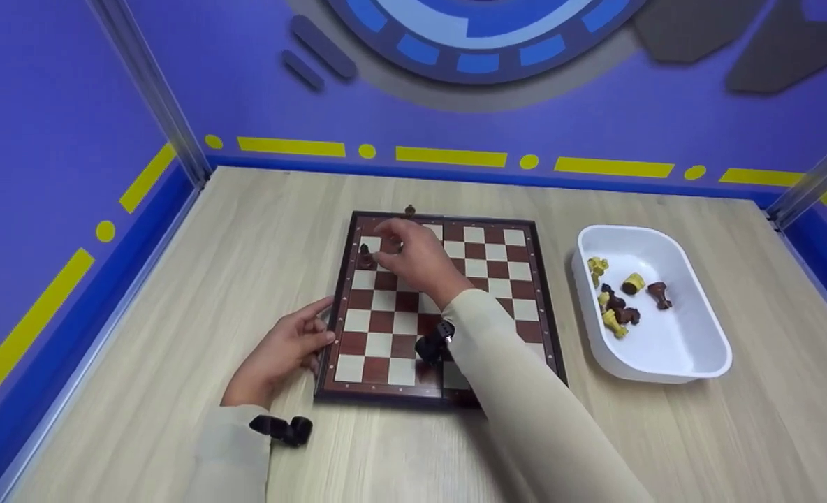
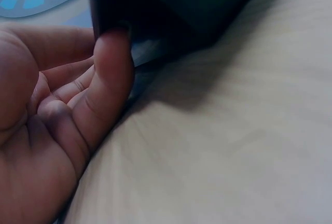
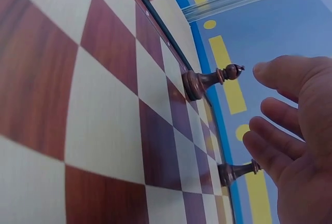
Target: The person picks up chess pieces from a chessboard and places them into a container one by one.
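A brown-and-cream chessboard point(image 1: 394, 323) lies on the table. My left hand point(image 1: 284, 353) holds its left edge, thumb at the rim; in the left wrist view a curled finger point(image 2: 111, 60) reaches under the dark board side. Over the board's far left part is my right hand point(image 1: 419, 258), fingers spread and slightly bent. A dark bishop point(image 3: 202, 83) stands upright on a square near the left edge, just off the right thumb tip in the right wrist view. Farther back stands a second dark chess piece point(image 3: 236, 173), partly overlapped by that hand.
Right of the board stands a white plastic tub point(image 1: 693, 328) with several yellow and dark brown chess pieces lying in it, among them a brown knight point(image 1: 627, 316). Purple panels point(image 1: 455, 133) border the wooden table point(image 1: 267, 230) at the back and sides.
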A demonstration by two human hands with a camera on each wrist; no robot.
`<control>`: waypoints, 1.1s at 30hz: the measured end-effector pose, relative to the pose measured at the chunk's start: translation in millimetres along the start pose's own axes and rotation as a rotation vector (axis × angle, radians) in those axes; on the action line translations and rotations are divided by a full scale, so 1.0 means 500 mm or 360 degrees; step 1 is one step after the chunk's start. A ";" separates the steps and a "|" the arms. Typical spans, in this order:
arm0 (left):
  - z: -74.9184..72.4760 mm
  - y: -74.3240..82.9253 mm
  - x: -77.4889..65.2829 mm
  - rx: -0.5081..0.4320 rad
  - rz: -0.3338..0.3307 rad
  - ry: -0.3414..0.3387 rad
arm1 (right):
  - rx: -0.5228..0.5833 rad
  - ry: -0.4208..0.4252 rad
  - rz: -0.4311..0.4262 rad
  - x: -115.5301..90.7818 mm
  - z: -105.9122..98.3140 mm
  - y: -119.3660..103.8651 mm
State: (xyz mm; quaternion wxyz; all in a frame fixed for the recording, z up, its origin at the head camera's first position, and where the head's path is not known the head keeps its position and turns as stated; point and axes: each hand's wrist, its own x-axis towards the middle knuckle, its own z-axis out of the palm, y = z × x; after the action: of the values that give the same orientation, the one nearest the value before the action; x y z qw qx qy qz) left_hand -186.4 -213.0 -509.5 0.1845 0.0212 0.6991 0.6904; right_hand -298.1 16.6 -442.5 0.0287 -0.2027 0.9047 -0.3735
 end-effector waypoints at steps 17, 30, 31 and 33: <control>0.002 0.004 0.001 -0.0048 0.0026 -0.0030 | -0.0084 -0.0115 0.0009 0.028 0.035 -0.016; 0.002 -0.001 0.003 -0.0014 0.0023 -0.0013 | -0.0052 0.0012 0.0011 0.029 0.057 -0.011; 0.001 -0.002 0.003 -0.0014 0.0022 -0.0007 | -0.0038 0.0022 0.0012 0.030 0.059 -0.009; -0.001 -0.003 0.002 -0.0011 0.0021 -0.0006 | 0.0003 0.0041 0.0014 0.031 0.062 -0.006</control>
State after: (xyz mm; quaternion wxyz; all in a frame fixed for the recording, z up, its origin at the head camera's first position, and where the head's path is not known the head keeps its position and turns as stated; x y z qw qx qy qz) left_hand -187.0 -213.4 -511.1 0.1814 0.0264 0.6962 0.6940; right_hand -304.7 -12.1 -461.2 0.0190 -0.1940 0.9055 -0.3769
